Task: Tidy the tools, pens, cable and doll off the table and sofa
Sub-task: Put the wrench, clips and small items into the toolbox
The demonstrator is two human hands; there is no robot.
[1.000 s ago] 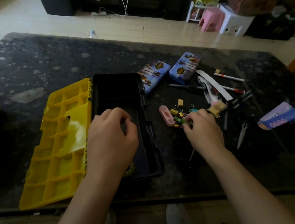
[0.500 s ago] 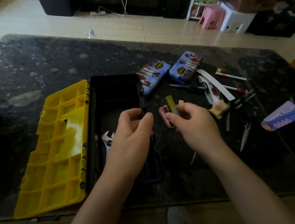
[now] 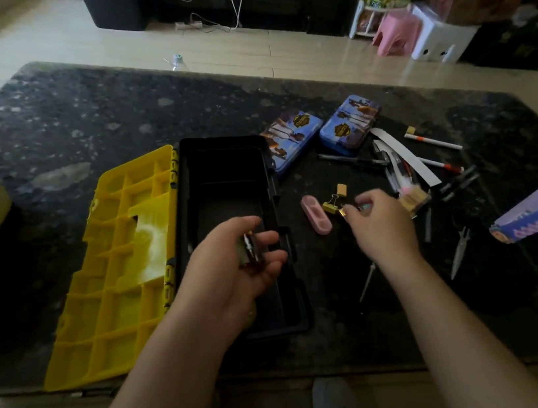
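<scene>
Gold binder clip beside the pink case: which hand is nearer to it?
Right. The right hand has its fingers just right of the gold binder clip; the left hand holds a small dark object over the toolbox, beyond the pink case.

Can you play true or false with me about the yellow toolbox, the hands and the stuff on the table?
1. The toolbox is open, its yellow lid lying flat on the table. True.
2. The left hand is empty. False: it holds a small dark object over the toolbox.
3. Two blue tins lie on the table. True.
4. The pink case is inside the toolbox. False: it lies on the table, to the right of the toolbox.
5. The right hand grips a pen. False: its fingers pinch a gold binder clip.
</scene>
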